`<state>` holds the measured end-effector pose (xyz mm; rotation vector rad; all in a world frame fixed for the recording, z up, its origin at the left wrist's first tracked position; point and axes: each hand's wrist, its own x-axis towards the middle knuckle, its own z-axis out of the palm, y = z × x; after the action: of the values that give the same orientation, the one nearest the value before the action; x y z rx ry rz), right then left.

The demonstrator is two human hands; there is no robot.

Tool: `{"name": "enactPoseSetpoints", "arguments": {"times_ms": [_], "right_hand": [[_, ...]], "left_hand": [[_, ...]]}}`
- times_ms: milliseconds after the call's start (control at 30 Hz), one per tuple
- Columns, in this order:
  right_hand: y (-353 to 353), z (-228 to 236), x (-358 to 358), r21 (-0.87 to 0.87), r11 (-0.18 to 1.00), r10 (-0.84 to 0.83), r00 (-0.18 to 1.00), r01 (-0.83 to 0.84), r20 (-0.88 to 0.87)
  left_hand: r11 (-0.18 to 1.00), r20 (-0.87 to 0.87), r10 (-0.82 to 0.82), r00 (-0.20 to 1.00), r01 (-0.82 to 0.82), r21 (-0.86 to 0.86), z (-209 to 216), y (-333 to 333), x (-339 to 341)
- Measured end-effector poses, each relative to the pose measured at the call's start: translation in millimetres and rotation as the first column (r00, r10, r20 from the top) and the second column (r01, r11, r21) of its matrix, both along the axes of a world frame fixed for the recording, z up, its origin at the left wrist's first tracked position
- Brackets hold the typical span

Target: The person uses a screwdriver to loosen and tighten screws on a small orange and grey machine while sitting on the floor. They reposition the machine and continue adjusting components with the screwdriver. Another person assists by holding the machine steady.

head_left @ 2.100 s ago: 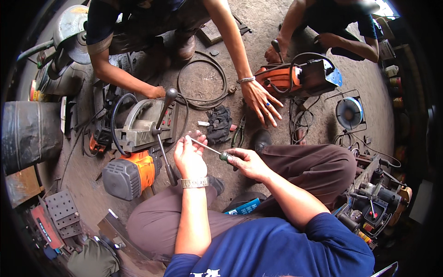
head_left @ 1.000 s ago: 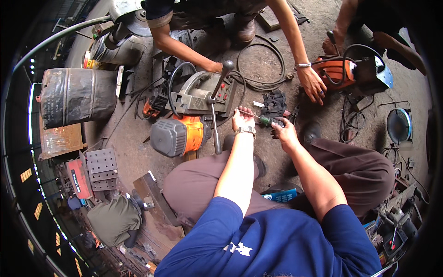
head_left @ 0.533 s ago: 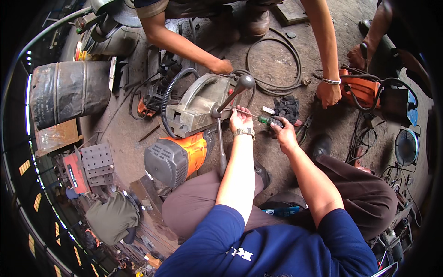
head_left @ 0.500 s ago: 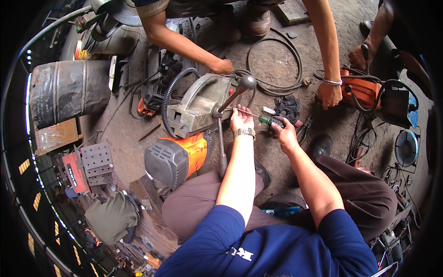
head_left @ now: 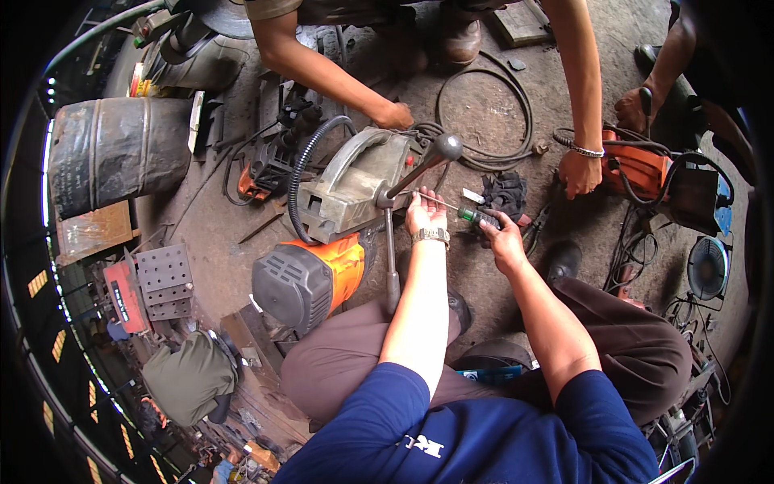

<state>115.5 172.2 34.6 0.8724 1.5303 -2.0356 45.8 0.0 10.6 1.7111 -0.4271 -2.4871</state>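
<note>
Fingers of your right hand [head_left: 504, 238] are closed around the green handle of the screwdriver [head_left: 476, 215], whose thin shaft runs leftward to your left hand [head_left: 426, 212]; there your left fingers curl lightly about the shaft near its tip, right against the grey housing of the drill machine [head_left: 355, 189]. Keep the shaft in line with the fastener and press along its axis, letting the left fingers only guide, or the tip may slip. Just beyond your left fingers stands the knobbed lever [head_left: 419, 165]; below lies the orange motor body [head_left: 310, 274]. Farther off, a co-worker's hand [head_left: 393, 115] rests on the housing.
</note>
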Motion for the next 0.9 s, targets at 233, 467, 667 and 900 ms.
{"name": "enactPoseSetpoints", "arguments": {"times_ms": [233, 467, 667, 900], "right_hand": [[-6, 6, -1, -0.071, 0.997, -0.031, 0.999, 0.033, 0.021], [-9, 9, 2, -0.035, 0.999, -0.01, 1.0, 0.01, -0.009], [-9, -5, -5, 0.164, 0.985, 0.088, 0.982, -0.061, -0.168], [11, 16, -37, -0.106, 0.989, 0.133, 0.948, -0.107, 0.288]], "left_hand": [[1.0, -0.007, -0.003, 1.0, 0.003, -0.017, 1, -4, -2], [1.0, 0.023, 0.006, 1.0, -0.005, -0.012, 6, -3, -6], [0.998, -0.047, 0.011, 0.999, -0.014, -0.053, 1, -2, 1], [0.995, -0.114, -0.041, 0.993, 0.031, -0.094, 0, 7, 6]]}}
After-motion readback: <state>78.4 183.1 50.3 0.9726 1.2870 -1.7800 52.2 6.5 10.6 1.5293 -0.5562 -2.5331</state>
